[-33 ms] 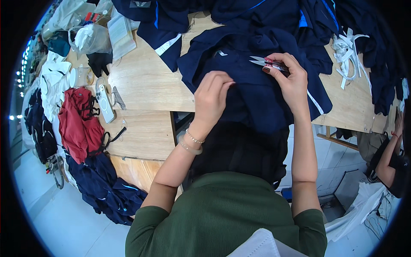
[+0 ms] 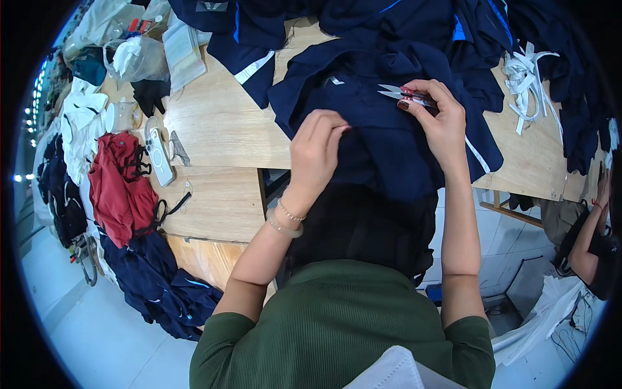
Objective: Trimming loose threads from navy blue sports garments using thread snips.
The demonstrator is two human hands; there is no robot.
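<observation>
The left hand (image 2: 317, 152) is pinching a fold of the navy garment (image 2: 389, 139), its fingers curled shut on the cloth near the middle of the piece. The right hand (image 2: 440, 120) is gripping small snips (image 2: 405, 95) between thumb and fingers, the blades pointing left and lying just above the fabric. The garment is lying on the near edge of the wooden desk (image 2: 220, 129) and hanging over it toward the person's lap. Compared with the earlier picture, nothing is differing that I can make out: both hands are keeping the same places and the same grip, and the cloth is lying in the same folds. To the left, a red garment (image 2: 116, 194) is hanging over the desk edge beside a phone (image 2: 159, 155), with more navy clothes (image 2: 155, 285) piled below it. White straps (image 2: 521, 74) are lying on the desk at the right, well apart from the hands
</observation>
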